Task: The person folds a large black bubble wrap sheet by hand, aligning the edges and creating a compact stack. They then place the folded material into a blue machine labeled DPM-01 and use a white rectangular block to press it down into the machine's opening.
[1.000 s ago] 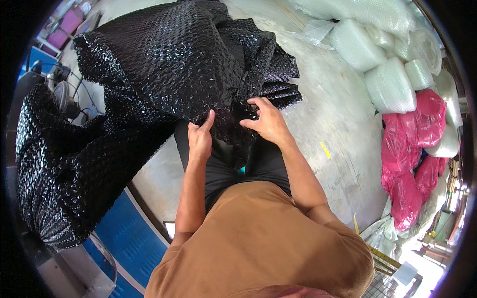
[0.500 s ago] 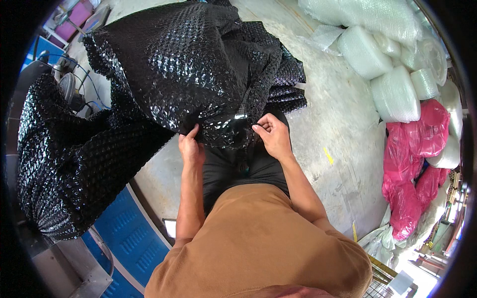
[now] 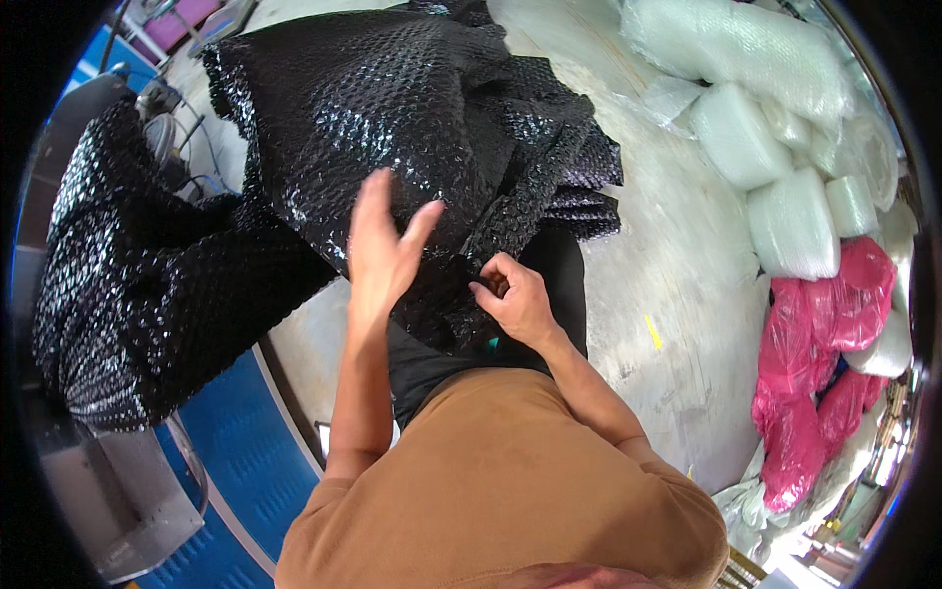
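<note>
A large sheet of black bubble wrap (image 3: pixel 383 118) spreads in front of me, its near end bunched over my lap. My left hand (image 3: pixel 386 245) hovers over the sheet with the thumb apart from the fingers and nothing in it; its fingertips are a little blurred. At the sheet's near right edge, my right hand (image 3: pixel 515 297) pinches the bubble wrap between thumb and curled fingers. To the left, another bulky stretch of black bubble wrap (image 3: pixel 147 285) hangs over metal equipment; how it joins the sheet before me is hard to make out.
Rolls of clear bubble wrap (image 3: pixel 795 221) are piled at the right, with pink plastic wrap (image 3: pixel 810 344) below them. Blue ridged panels (image 3: pixel 235 442) and a metal box-like part (image 3: pixel 137 501) stand at the lower left. A yellow mark (image 3: pixel 653 332) lies on the concrete floor (image 3: pixel 677 255).
My left hand has let go of the black bubble wrap's near edge and moved up over the sheet, opening. My right hand has shifted slightly lower, and the near end has come closer to my body.
</note>
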A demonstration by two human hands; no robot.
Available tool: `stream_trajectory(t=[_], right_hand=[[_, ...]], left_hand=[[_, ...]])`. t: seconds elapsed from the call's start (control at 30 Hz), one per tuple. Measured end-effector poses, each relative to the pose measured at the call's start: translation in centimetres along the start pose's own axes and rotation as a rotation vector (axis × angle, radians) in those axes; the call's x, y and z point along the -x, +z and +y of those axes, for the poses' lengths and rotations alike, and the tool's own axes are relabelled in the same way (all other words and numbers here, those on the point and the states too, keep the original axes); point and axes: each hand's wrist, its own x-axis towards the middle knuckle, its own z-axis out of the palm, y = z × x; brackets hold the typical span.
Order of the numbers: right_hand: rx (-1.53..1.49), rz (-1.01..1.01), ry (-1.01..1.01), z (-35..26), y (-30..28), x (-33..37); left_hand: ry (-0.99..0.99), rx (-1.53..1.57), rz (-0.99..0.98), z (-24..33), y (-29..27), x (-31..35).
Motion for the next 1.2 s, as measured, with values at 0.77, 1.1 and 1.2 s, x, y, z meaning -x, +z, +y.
stream_trajectory(t=[0.77,1.1,1.2], right_hand=[[0.425,0.056,-0.216,-1.5,-3.9,-7.6],[0.341,-0.167,-0.143,-1.8,-5.8,-7.5],[-0.034,-0.254,-0.112,-1.7,-6.1,-6.2]], left_hand=[[-0.026,0.095,-0.184,-2.7,6.5,-0.5],[-0.001,0.15,0.015,-2.9,5.1,0.1],[-0.065,0.225,0.09,-3.1,3.3,-1.4]])
